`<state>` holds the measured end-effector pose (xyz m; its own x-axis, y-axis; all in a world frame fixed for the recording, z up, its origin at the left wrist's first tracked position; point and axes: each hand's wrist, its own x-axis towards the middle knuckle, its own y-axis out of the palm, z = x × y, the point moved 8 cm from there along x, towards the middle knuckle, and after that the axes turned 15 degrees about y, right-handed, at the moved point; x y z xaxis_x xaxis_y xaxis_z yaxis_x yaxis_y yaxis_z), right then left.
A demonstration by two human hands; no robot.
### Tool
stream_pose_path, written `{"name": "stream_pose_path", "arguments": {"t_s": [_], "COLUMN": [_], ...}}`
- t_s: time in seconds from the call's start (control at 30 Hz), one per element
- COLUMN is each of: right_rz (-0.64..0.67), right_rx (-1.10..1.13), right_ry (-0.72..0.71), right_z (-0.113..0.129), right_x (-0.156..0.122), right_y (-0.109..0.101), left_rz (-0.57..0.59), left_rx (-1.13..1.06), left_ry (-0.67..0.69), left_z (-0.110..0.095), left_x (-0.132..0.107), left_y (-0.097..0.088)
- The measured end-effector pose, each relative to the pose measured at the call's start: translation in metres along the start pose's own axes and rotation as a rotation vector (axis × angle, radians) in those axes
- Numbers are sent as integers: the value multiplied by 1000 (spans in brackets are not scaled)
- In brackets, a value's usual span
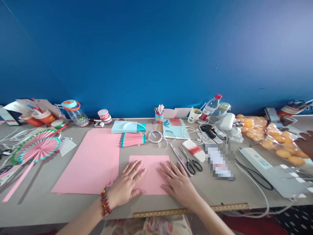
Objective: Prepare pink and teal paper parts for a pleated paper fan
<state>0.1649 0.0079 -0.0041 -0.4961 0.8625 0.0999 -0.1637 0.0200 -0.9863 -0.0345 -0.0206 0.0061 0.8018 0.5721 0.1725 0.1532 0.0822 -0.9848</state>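
- My left hand [129, 184] lies flat with its fingers apart on the left side of a small pink sheet [151, 173], gripping nothing
- My right hand [178, 182] is likewise flat and spread wide, its fingers on the sheet's right side
- The small pink sheet lies on the table [195, 189] straight in front of me, between a stack of larger pink paper [90, 163] on the left and black-handled scissors [193, 164] on the right
- On the far side of the sheet, a pleated pink strip [133, 139] with blue edges lies near the stack
- At the far left, a round pink pleated fan [40, 150] rests on its stick
- At the far right, another person's hand [305, 143] is near orange balls [285, 151]
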Motion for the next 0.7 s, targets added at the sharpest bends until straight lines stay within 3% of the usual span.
{"name": "stream_pose_path", "arguments": {"t_s": [0.7], "right_rz": [-84], "right_rx": [98], "right_ry": [12], "right_z": [0], "right_x": [-2], "right_y": [-11], "left_rz": [-7], "left_rx": [-3], "left_ry": [-28], "left_z": [0], "left_x": [-4], "left_y": [-2]}}
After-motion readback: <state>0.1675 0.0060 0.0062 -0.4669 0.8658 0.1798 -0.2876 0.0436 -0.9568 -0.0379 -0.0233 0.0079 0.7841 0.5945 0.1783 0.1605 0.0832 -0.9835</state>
